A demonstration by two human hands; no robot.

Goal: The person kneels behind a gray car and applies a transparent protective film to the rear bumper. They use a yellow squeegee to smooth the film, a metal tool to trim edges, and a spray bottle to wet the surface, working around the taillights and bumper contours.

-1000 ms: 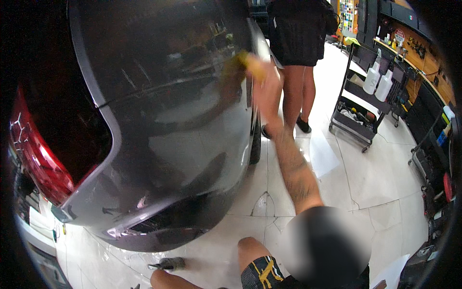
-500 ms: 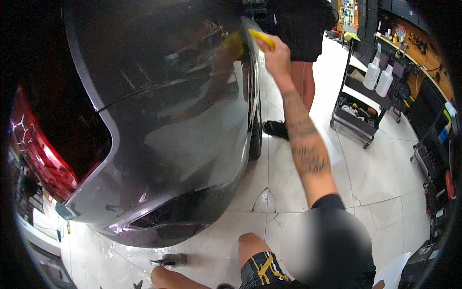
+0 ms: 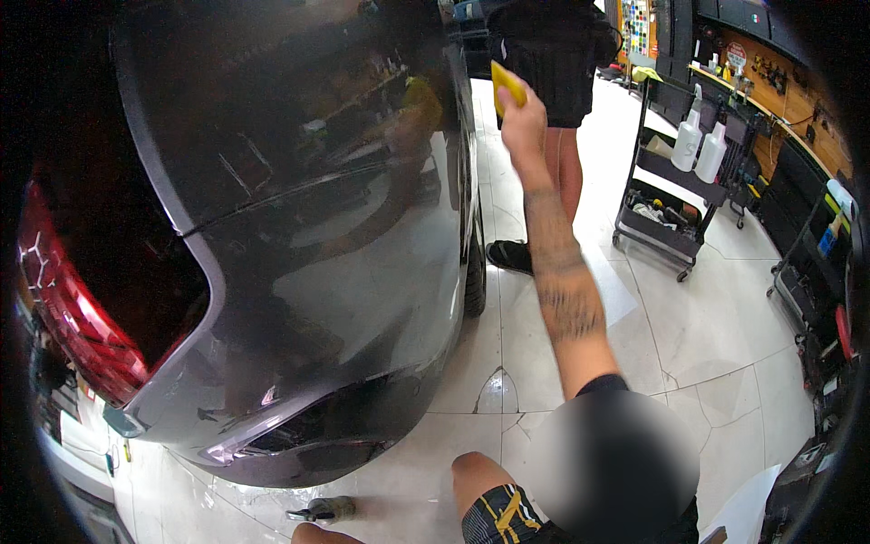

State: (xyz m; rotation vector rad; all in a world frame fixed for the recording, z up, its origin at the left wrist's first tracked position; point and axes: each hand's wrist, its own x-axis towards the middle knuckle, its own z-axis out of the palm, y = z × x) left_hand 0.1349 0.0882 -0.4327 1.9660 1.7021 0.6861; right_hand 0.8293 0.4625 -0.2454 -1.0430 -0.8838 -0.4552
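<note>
My right hand is stretched far forward, shut on a small yellow squeegee. It hovers just right of the dark grey car's glossy side panel, apart from the surface. The panel mirrors the yellow piece and my arm. The car's red tail light curves along the left edge. My bare knee shows at the bottom in patterned shorts. My left hand is out of sight.
Another person in black shorts stands right behind my hand, a dark shoe on the white tiles. A black wheeled cart carries two white spray bottles. A small grey tool lies on the floor under the bumper. Shelving lines the right wall.
My right hand with the yellow squeegee has lifted off the car's panel and moved up and to the right, now clear of the bodywork.
</note>
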